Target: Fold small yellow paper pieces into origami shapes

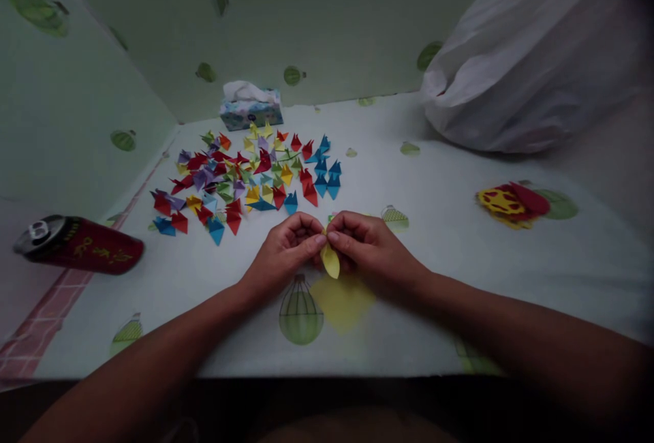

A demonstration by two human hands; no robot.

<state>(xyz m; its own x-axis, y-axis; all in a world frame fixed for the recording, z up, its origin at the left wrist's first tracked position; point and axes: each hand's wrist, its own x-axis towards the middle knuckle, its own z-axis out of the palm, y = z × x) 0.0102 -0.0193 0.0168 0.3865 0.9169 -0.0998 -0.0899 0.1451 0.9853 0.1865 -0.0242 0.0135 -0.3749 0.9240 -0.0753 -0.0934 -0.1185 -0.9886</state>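
The yellow paper piece (330,260) sits pinched between both hands, just above the table (460,252) near its front edge. I read the scene from the left. A red can (82,245) lies on its side at the far left. Behind it and toward the middle, a spread of folded paper pieces (250,180) in red, blue, yellow, green and purple covers the cloth, with a tissue box (251,108) against the back wall. My left hand (286,245) closes thumb and fingers on the paper's left side; my right hand (365,245) clamps the other side, so the 2 hands meet at the fold with fingertips almost touching.

To do this fold well, I judge the edges should be lined up before pressing, then the crease run firmly between thumb and forefinger, keeping the tip sharp.

The piece is small, bright yellow, narrow and pointed at its lower end, hanging down below the fingers; its upper part is hidden by them. Directly beneath it on the cloth lies a flat yellow sheet (343,301). Farther right rests a stack of red and yellow papers (512,204), and a white plastic bag (536,61) fills the back right corner.
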